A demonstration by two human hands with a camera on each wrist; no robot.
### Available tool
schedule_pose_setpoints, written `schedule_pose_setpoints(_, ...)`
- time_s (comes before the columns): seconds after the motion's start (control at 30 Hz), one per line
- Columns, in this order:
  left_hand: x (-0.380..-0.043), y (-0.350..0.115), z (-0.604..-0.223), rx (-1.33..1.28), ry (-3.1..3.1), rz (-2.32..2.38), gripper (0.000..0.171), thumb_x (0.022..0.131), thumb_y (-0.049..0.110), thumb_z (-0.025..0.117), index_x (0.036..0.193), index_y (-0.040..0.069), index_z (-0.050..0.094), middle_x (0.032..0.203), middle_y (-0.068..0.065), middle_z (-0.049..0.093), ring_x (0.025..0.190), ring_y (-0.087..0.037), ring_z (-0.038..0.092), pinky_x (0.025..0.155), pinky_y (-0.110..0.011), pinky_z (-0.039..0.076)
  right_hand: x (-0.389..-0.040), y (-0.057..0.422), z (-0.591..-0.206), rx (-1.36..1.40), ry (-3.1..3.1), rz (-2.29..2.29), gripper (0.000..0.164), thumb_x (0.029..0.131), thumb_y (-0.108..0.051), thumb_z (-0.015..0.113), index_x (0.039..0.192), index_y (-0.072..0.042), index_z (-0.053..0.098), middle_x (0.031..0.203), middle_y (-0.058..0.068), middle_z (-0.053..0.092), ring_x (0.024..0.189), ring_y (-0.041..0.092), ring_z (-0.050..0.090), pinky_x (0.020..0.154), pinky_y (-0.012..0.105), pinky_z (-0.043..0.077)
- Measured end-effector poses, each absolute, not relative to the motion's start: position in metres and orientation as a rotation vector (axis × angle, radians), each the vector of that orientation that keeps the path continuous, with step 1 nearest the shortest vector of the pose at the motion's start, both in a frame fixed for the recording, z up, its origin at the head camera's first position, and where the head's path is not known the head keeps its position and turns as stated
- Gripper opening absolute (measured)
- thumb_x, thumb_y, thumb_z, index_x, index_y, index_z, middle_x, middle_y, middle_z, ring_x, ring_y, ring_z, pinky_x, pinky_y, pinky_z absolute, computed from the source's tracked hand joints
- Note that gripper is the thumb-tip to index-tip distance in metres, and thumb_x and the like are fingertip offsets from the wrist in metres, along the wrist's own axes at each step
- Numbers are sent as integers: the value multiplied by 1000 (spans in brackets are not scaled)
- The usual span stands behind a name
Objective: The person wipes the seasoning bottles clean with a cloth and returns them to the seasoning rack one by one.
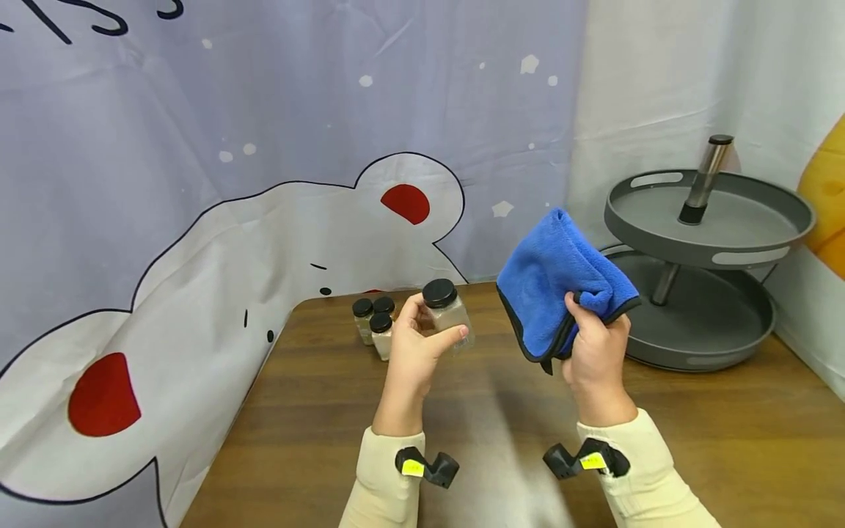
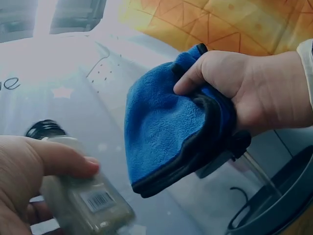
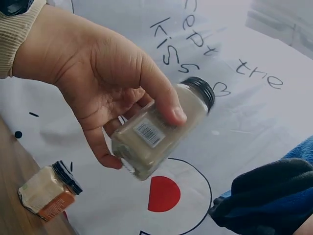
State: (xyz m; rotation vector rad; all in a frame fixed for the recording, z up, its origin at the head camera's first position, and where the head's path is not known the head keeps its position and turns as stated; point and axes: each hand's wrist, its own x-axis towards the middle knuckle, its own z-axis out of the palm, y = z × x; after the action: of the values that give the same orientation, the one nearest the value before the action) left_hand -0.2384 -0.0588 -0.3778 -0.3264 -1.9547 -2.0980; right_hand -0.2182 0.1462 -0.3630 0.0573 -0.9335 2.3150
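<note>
A clear jar with a black lid [image 1: 449,308] is gripped in my left hand [image 1: 417,345], above the table. Pale powder fills it, and a barcode label shows on its side in the right wrist view. My right hand [image 1: 597,352] holds a folded blue cloth [image 1: 551,279] with black edging, its thumb pressed on the fabric. Cloth and jar are apart, at about the same height. Behind the left hand, several similar small jars [image 1: 381,337] with black lids stand together on the table.
A grey two-tier round tray stand [image 1: 700,345] with a metal post stands at the right back of the wooden table [image 1: 317,440]. A printed curtain [image 1: 297,132] hangs along the table's back and sides.
</note>
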Motion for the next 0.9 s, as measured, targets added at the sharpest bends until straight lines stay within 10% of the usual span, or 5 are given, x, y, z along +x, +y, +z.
schedule_pose_setpoints(0.43,-234,-60,-377,-423,-2618,-1535,55,71,15,88,123,19,69,111,2,66,94,-21,60,70,-36,54,-226,144,-387,342,-1620,1668,39,85,15,65,122,5,69,117,-5,72,109,6,65,95,22,49)
schedule_pose_setpoints(0.67,-232,-59,-373,-547,-2655,-1489,52,76,27,86,124,18,69,104,2,70,87,-18,64,70,-36,54,-231,139,-392,1023,-1708,1586,53,83,24,61,133,5,61,141,27,55,136,29,51,110,33,40)
schedule_pose_setpoints(0.9,-241,-67,-383,-965,-2397,-2082,55,77,14,84,128,6,63,110,-1,70,91,-14,65,80,-32,54,-227,136,-385,1289,-1587,1707,23,98,-6,62,119,-3,70,134,29,58,131,38,53,108,39,42)
